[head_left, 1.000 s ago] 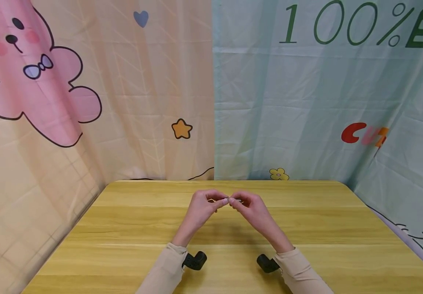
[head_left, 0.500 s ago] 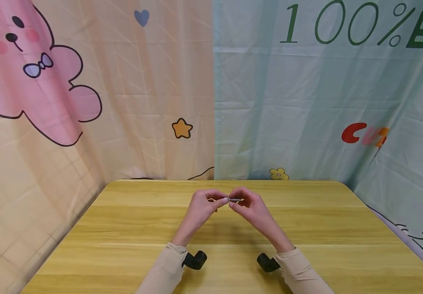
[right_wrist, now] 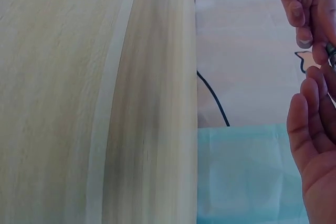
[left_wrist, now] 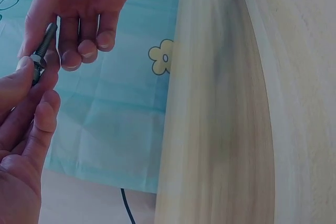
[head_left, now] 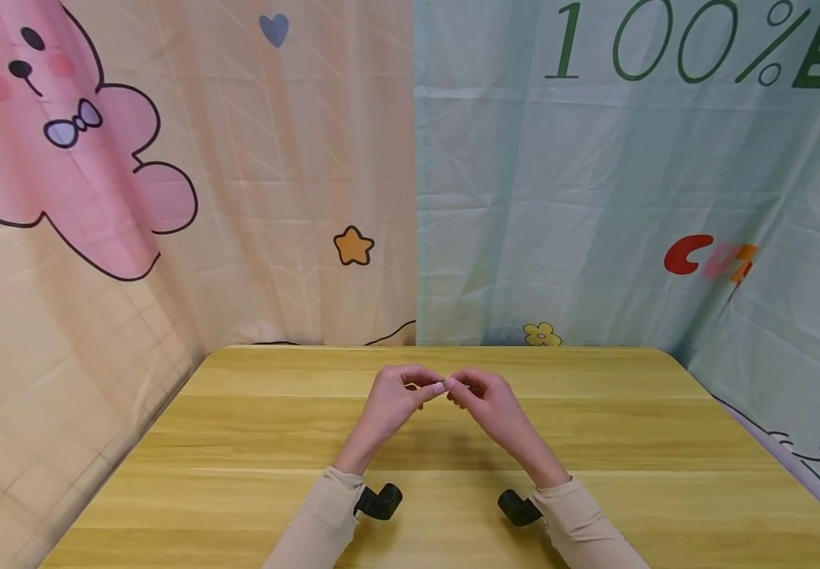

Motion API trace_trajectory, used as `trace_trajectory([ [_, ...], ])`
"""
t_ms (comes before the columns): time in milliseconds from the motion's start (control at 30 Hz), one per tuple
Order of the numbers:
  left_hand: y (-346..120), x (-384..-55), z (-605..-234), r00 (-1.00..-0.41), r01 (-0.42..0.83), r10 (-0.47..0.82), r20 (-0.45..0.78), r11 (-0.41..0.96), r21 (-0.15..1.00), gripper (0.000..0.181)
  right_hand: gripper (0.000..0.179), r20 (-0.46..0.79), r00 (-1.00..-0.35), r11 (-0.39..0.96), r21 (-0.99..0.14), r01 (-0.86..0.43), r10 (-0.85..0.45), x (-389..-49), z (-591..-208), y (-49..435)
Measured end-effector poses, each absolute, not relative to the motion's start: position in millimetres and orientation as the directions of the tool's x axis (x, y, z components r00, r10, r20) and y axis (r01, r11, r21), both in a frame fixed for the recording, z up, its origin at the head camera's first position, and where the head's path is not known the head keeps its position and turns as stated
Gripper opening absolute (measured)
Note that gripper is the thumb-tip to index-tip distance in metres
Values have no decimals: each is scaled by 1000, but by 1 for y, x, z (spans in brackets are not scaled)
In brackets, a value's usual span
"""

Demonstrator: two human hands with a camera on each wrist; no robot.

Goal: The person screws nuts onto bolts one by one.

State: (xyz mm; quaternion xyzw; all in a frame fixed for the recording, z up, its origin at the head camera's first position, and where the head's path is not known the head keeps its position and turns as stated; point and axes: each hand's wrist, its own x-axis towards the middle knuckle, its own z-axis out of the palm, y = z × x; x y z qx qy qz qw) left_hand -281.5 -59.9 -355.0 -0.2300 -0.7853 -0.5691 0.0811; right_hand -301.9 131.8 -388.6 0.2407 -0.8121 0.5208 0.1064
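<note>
Both hands meet above the far half of the table, around a small metal bolt (left_wrist: 48,36) with a nut (left_wrist: 38,61) on its thread. My left hand (head_left: 397,399) pinches the bolt's head end between thumb and fingers. With thumb and index finger, my right hand (head_left: 482,397) pinches at the nut, and the threaded shank points toward its palm. The other right fingers hang loosely curled in the left wrist view. Fingertips hide most of the bolt in the head view. Only a sliver of metal (right_wrist: 331,51) shows at the right wrist view's edge.
A light wooden table (head_left: 274,442) lies under the hands. Printed curtains (head_left: 353,158) hang behind it and along the sides. Each wrist carries a black camera mount (head_left: 379,502) just past a beige sleeve (head_left: 320,514).
Half a second ago the right thumb and index finger stood apart, with the bolt's shank showing between them; now they have closed at the nut again. The left hand's grip stays the same.
</note>
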Motion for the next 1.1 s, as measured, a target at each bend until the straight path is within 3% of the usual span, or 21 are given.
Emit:
trace_trajectory([
  [167, -60, -271, -344, -881, 456, 260, 395, 249, 854, 10, 23, 413, -873, 308, -821, -480, -260, -301, -387, 131],
  [300, -60, -272, -345, -885, 450, 246, 394, 245, 859, 9, 17, 451, -844, 250, -816, -522, -289, -296, -382, 130],
  [533, -63, -303, -377, -884, 450, 246, 397, 217, 866, 9, 16, 500, -798, 215, -784, -582, -337, -277, -358, 125],
  [1100, -64, -303, -377, -885, 444, 252, 392, 200, 873, 12, 13, 418, -856, 306, -808, -503, -303, -274, -356, 123],
])
